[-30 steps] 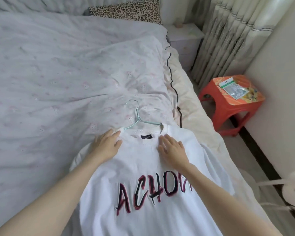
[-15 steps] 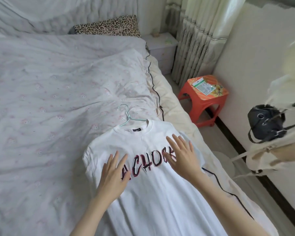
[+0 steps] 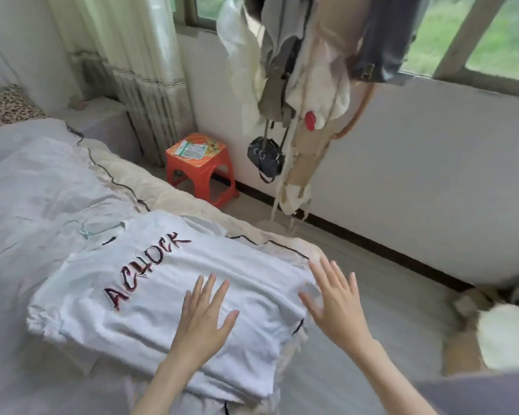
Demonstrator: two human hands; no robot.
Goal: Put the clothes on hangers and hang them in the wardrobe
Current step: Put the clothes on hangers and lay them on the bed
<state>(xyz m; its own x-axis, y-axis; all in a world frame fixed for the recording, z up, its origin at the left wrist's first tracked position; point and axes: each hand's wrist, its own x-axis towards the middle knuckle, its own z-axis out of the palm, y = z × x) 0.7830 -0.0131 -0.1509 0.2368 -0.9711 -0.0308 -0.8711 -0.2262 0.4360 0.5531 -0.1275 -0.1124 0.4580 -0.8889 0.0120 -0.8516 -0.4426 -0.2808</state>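
A white T-shirt (image 3: 168, 298) with dark red lettering lies flat on the bed (image 3: 36, 187), a pale green hanger (image 3: 86, 230) tucked into its neck with the hook showing. The left hand (image 3: 204, 322) rests on the shirt's lower half, fingers straight and spread, gripping nothing. The right hand (image 3: 339, 304), equally spread and empty, is at the shirt's right edge by the bed's side.

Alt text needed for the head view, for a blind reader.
Both hands, left hand and right hand, spread flat over a white T-shirt on the bed, a pale green hanger at its collar. An orange stool stands beyond.
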